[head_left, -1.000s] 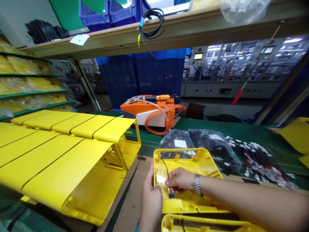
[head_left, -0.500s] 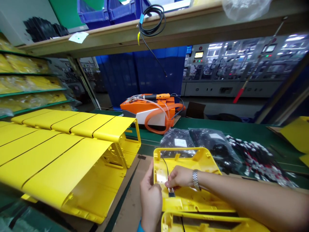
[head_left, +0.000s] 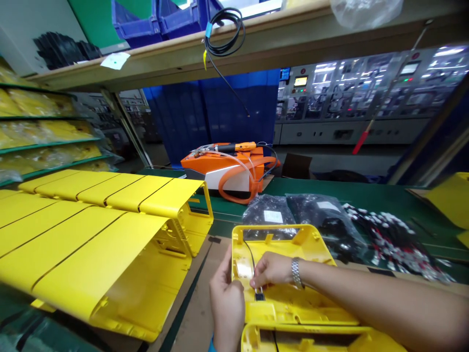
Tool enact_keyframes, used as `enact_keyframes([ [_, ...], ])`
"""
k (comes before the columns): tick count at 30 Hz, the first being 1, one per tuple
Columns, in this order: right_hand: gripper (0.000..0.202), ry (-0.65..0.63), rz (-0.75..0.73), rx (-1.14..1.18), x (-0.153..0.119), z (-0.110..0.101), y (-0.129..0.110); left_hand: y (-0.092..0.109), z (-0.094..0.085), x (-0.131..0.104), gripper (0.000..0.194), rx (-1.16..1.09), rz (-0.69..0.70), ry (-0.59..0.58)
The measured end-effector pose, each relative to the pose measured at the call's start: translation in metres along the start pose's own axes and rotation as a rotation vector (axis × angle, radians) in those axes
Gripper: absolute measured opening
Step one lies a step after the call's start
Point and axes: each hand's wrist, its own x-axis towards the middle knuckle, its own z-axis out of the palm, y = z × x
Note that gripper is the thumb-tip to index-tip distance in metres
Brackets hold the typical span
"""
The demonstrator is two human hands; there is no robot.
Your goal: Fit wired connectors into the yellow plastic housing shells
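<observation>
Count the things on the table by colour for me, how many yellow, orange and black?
Yellow open plastic shells near the hands: 2, the held one and a nearer one
Yellow stacked plastic panel rows: 2, back and front
Orange machine: 1
Black bags of parts: 2, and
Total: 7

Wooden shelf (head_left: 293,34) above green workbench (head_left: 366,195), blue curtain (head_left: 220,112) behind.

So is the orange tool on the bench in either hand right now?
No, the orange tool sits far back on the green bench, while both hands, left and right, work on the yellow tray.
</observation>
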Motion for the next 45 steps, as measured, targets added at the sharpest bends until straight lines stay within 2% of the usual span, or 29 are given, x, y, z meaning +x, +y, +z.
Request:
enact_keyframes([
  [3, 0.023, 0.002, -0.046, -0.082, 0.000, -0.004, 0.001, -0.001, -0.002, 0.000, 0.093, 0.006, -0.012, -0.005],
  [6, 0.027, 0.026, -0.066, -0.102, 0.000, -0.008, 0.004, -0.002, -0.004, 0.000, 0.091, 0.008, -0.019, -0.003],
  [9, 0.033, -0.012, -0.019, -0.012, -0.001, -0.010, 0.004, -0.005, -0.005, 0.001, 0.090, 0.022, -0.029, 0.007],
  [12, 0.026, -0.056, 0.039, 0.105, -0.002, -0.009, 0.001, -0.006, -0.006, 0.001, 0.090, 0.039, -0.018, 0.004],
  [15, 0.020, -0.042, 0.099, 0.183, -0.003, -0.007, 0.000, -0.006, -0.006, 0.001, 0.090, 0.040, -0.009, 0.001],
  [20, 0.024, -0.036, 0.186, 0.271, -0.008, -0.003, 0.000, -0.005, -0.005, 0.001, 0.088, 0.041, -0.015, 0.006],
  [25, 0.027, -0.079, 0.153, 0.170, -0.011, -0.006, 0.000, -0.002, -0.001, -0.001, 0.090, 0.008, -0.026, 0.009],
  [31, 0.037, -0.157, -0.015, -0.096, -0.016, -0.011, -0.007, -0.004, -0.004, -0.001, 0.090, -0.013, -0.019, 0.002],
  [33, 0.043, -0.206, -0.032, -0.141, -0.016, -0.012, -0.008, -0.005, -0.005, -0.001, 0.091, -0.016, -0.021, -0.004],
  [39, 0.046, -0.340, -0.002, -0.111, -0.008, -0.014, 0.003, 0.004, 0.004, -0.004, 0.091, -0.075, -0.037, 0.020],
  [45, 0.044, -0.401, 0.023, -0.081, -0.002, -0.014, 0.014, 0.002, 0.006, -0.003, 0.086, -0.052, -0.001, 0.054],
])
